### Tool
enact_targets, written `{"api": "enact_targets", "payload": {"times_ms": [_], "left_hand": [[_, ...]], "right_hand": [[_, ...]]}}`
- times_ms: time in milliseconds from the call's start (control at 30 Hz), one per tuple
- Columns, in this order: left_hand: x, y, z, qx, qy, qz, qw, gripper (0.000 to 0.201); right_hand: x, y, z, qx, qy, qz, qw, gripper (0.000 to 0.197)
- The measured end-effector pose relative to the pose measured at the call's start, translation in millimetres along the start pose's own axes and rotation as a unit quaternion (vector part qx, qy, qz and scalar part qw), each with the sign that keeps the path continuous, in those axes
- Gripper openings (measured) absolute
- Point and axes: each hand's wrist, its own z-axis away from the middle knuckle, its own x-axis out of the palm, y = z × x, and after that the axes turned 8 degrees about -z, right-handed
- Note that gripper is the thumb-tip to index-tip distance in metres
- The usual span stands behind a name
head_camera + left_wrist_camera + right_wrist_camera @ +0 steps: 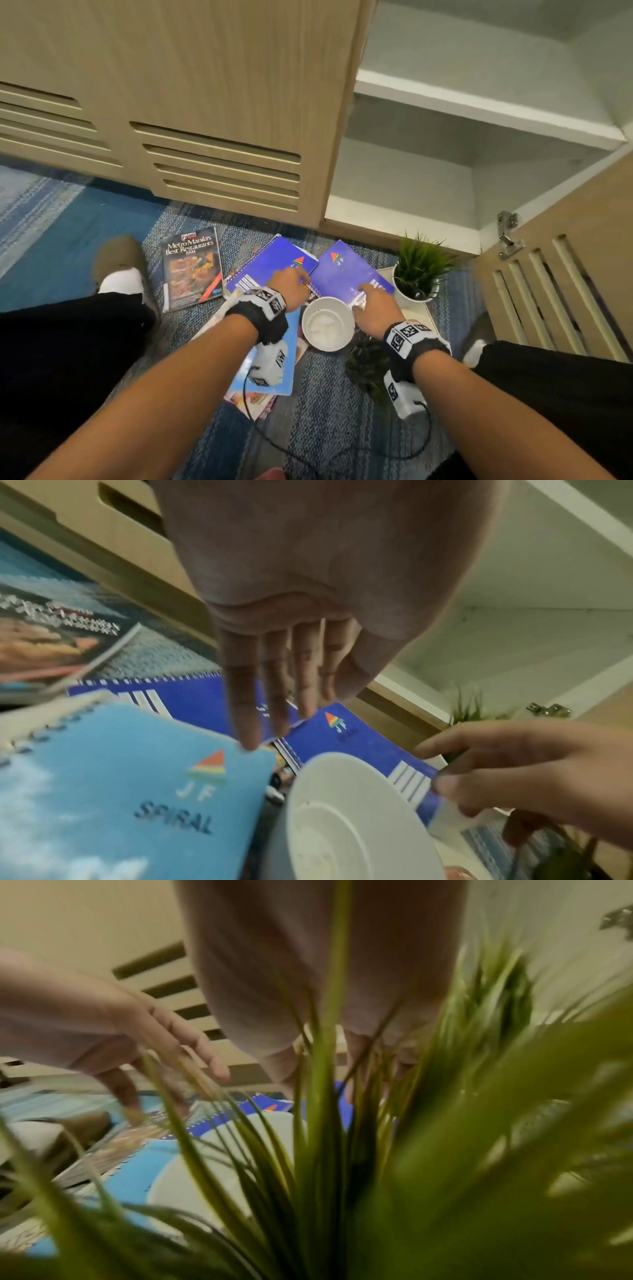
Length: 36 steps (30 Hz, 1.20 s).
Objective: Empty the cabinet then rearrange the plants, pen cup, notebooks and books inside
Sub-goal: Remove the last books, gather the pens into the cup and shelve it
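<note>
Two dark blue spiral notebooks lie on the rug before the open cabinet [479,102]: a left notebook [270,263] [192,696] and a right notebook [342,274] [359,745]. My left hand [303,279] [274,718] reaches down with straight fingers over the left one's edge; I cannot tell whether it touches. My right hand [364,293] [441,772] pinches the right notebook's near corner. A white cup [327,325] [342,818] stands between my wrists. A light-blue notebook [291,346] [120,777] lies under my left wrist. One potted plant [419,270] stands at the right.
A restaurant book [191,267] lies at the left by my foot [120,267]. A second, darker plant [368,366] [325,1150] sits under my right wrist and fills that view. The cabinet's shelves hold nothing; its slatted door [565,274] stands open at the right.
</note>
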Motion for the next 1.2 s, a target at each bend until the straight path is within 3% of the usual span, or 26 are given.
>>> {"api": "enact_targets", "payload": {"times_ms": [100,200,367,500,567,633,733,867,967,1033,1133,1200], "left_hand": [[23.1,5.1,-0.4,-0.043,-0.07,-0.101,0.992,0.038],[36.0,0.9,2.2,-0.055,-0.126,-0.088,0.987,0.036],[35.0,-0.7,5.7,-0.073,-0.115,0.039,0.99,0.034],[7.6,3.3,17.6,-0.067,-0.059,0.23,0.969,0.047],[-11.8,5.0,26.4,-0.012,-0.018,0.234,0.972,0.061],[-28.8,9.7,40.7,0.076,-0.002,0.153,0.985,0.083],[-48.7,19.6,64.0,0.168,0.02,0.195,0.966,0.111],[-73.7,21.7,82.3,0.152,0.141,0.144,0.968,0.112],[-94.2,13.6,98.0,0.119,0.168,0.094,0.974,0.109],[-103.7,5.1,108.1,0.123,0.18,0.058,0.974,0.11],[-106.7,-4.4,119.1,0.138,0.185,0.05,0.972,0.108],[-99.8,-8.8,120.2,0.135,0.191,0.093,0.968,0.106]], "right_hand": [[15.5,10.8,-5.6,0.055,-0.066,0.045,0.995,0.057],[31.5,9.2,-10.2,0.027,-0.096,0.043,0.994,0.046],[32.2,9.5,-11.8,-0.001,-0.025,0.001,1.0,0.03],[-0.6,-5.5,-9.0,-0.053,0.046,-0.036,0.997,0.019],[-24.8,-17.7,-8.9,-0.079,0.063,-0.084,0.991,0.021],[-47.0,-31.4,-7.3,-0.102,0.051,-0.146,0.983,0.026],[-67.0,-57.8,-2.1,-0.13,0.011,-0.221,0.966,0.026],[-63.4,-88.5,6.0,-0.161,-0.021,-0.327,0.931,0.025],[-50.8,-92.9,-1.9,-0.141,-0.07,-0.437,0.886,0.03],[-39.9,-82.7,-20.2,-0.124,-0.05,-0.411,0.902,0.031],[-20.4,-45.1,-53.8,-0.097,0.021,-0.236,0.967,0.02],[-7.7,-13.1,-68.1,-0.043,0.039,-0.097,0.994,0.036]]}}
